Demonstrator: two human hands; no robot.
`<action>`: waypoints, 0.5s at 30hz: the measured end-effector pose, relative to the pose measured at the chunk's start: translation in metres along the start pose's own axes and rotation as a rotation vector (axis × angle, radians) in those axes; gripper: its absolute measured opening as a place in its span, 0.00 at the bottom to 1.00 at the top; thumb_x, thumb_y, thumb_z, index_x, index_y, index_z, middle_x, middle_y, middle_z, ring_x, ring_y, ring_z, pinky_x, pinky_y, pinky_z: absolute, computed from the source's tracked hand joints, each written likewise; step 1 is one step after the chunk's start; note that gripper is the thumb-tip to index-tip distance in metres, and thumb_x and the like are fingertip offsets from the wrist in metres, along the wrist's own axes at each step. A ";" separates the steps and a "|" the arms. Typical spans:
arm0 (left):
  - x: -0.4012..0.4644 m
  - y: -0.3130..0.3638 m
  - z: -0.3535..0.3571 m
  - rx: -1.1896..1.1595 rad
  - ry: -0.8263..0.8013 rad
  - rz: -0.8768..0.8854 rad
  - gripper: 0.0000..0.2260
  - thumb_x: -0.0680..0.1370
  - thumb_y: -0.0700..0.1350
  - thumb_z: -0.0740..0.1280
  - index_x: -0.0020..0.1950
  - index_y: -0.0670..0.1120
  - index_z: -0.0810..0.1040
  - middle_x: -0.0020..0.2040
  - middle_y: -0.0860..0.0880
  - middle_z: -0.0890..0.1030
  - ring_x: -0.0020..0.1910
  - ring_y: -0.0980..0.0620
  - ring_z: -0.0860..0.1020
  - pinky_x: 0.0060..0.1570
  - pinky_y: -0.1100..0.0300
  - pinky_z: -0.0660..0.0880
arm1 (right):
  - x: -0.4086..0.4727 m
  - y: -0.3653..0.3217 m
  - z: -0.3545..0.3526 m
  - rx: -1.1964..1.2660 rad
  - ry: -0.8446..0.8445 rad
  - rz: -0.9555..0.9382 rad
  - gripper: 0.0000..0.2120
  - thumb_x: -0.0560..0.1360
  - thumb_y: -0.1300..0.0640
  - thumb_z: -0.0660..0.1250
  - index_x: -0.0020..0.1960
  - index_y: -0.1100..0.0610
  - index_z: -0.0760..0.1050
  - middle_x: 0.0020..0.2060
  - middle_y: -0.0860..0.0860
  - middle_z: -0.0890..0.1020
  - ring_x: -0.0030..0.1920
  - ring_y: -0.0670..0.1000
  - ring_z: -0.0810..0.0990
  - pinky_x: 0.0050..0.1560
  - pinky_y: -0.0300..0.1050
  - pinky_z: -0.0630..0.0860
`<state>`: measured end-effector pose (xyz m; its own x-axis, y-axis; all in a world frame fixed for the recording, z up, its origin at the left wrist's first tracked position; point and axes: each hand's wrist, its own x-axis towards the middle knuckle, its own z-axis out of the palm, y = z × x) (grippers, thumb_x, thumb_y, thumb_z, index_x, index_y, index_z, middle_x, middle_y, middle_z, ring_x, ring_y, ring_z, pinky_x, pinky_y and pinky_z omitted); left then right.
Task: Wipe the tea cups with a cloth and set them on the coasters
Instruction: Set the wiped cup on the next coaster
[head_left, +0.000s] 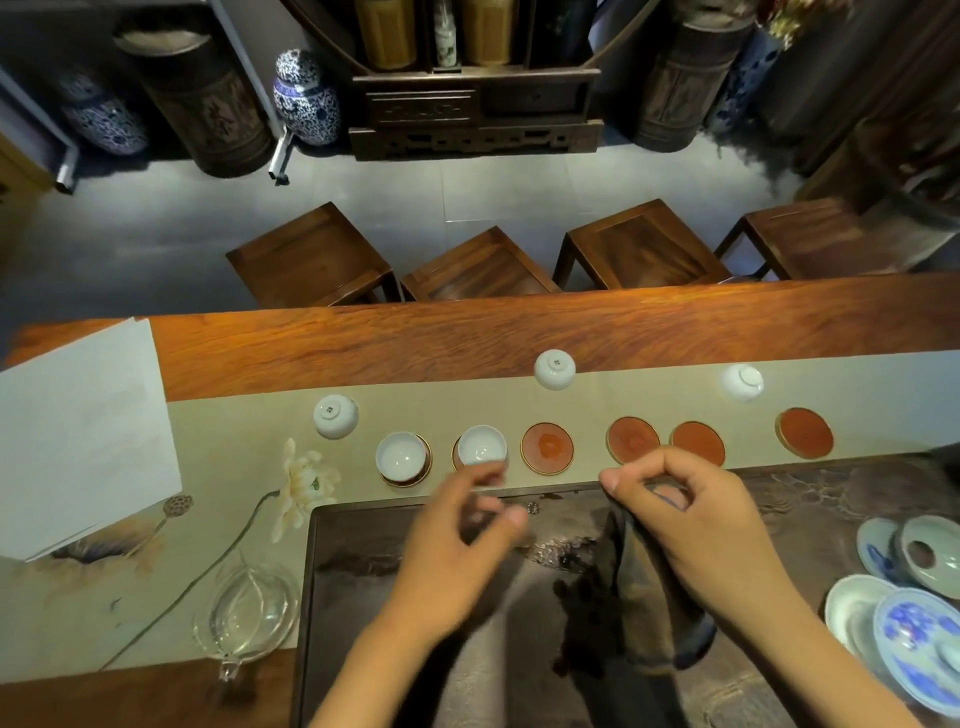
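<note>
Dark cloth (631, 566) is pinched by right hand (691, 514) over the tea tray (363, 597). Left hand (457, 525), blurred, loosely curled, grasps nothing, just beside upright cup (482, 445) on coaster (456, 454). Three cups (555, 369) lie inverted behind.

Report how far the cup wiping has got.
Done: two upright cups sit on the leftmost coasters. In hand: the right hand grips the dark cloth; the left hand is by the second cup, holding nothing. Left: three upside-down cups and four bare coasters.
</note>
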<state>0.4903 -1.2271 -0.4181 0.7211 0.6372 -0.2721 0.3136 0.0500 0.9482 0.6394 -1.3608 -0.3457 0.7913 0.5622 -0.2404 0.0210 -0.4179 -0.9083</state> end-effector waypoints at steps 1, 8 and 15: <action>-0.010 0.009 0.012 -0.106 -0.122 -0.030 0.21 0.66 0.55 0.73 0.58 0.59 0.78 0.55 0.55 0.83 0.48 0.62 0.81 0.52 0.67 0.75 | -0.002 -0.002 0.000 0.018 -0.007 -0.015 0.05 0.70 0.60 0.74 0.36 0.59 0.80 0.34 0.54 0.82 0.30 0.45 0.75 0.33 0.29 0.70; -0.044 0.046 0.065 -0.256 -0.287 0.044 0.14 0.71 0.47 0.72 0.55 0.60 0.79 0.52 0.54 0.84 0.47 0.60 0.82 0.45 0.69 0.76 | -0.032 -0.010 -0.013 0.006 -0.029 -0.114 0.05 0.71 0.60 0.72 0.43 0.50 0.80 0.40 0.47 0.82 0.41 0.43 0.81 0.40 0.29 0.75; -0.061 0.071 0.085 -0.296 -0.149 0.214 0.07 0.77 0.33 0.69 0.50 0.43 0.80 0.43 0.50 0.85 0.43 0.57 0.81 0.44 0.67 0.77 | -0.073 -0.004 -0.046 -0.111 0.016 -0.271 0.21 0.67 0.39 0.67 0.60 0.38 0.76 0.56 0.38 0.76 0.59 0.35 0.73 0.54 0.22 0.68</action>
<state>0.5210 -1.3280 -0.3480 0.8394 0.5398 -0.0637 -0.0290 0.1615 0.9864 0.6096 -1.4335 -0.3087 0.7571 0.6532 0.0125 0.2992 -0.3296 -0.8955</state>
